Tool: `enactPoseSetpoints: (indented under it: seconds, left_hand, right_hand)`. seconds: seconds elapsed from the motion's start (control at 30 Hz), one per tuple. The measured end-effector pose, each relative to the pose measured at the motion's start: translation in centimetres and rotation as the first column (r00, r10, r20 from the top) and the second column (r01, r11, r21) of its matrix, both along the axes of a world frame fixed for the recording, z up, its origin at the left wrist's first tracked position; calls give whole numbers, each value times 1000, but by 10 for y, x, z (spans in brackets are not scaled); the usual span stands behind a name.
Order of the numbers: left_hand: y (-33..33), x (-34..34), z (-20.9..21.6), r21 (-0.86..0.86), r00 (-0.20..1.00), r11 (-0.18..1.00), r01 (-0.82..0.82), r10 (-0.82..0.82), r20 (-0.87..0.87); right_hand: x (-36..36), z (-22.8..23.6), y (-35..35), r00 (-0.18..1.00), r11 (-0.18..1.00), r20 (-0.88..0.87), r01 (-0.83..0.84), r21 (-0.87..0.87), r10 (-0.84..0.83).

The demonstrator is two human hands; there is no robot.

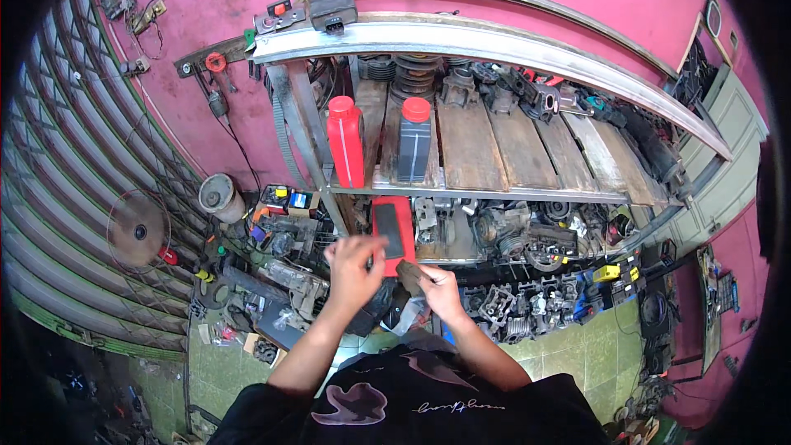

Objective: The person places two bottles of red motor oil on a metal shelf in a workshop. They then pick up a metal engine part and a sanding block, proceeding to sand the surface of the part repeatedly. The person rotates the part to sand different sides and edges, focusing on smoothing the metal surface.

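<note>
My left hand is raised with its fingers apart, a little blurred, and nothing shows in it. It overlaps the left edge of a red flat-sided object with a dark rectangular panel on its face; I cannot tell whether they touch. My right hand grips a crumpled brown rag just below that object's lower edge. Above, on the wooden shelf, a red bottle and a dark grey bottle with a red cap stand upright.
A metal-framed shelf of wooden planks runs across ahead, with engine parts along its back. More greasy parts crowd the lower levels. To the left are a fan, a bucket and a folding metal gate.
</note>
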State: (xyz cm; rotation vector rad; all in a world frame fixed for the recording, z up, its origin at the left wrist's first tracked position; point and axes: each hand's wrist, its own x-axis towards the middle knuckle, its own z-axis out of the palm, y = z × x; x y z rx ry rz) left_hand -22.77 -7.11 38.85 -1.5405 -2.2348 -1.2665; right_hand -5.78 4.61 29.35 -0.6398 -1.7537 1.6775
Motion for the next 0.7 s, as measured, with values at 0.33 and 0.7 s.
enactPoseSetpoints:
  seconds: [0.33, 0.7]
  left_hand:
    - [113, -92, -7, 226, 865, 837, -499, 498, 67]
    - [89, -127, -14, 237, 941, 927, -292, 234, 243]
  right_hand:
    - [-64, 24, 68, 997, 996, -72, 31, 82, -25]
    - [-88, 86, 66, 987, 837, -119, 155, 524, -109]
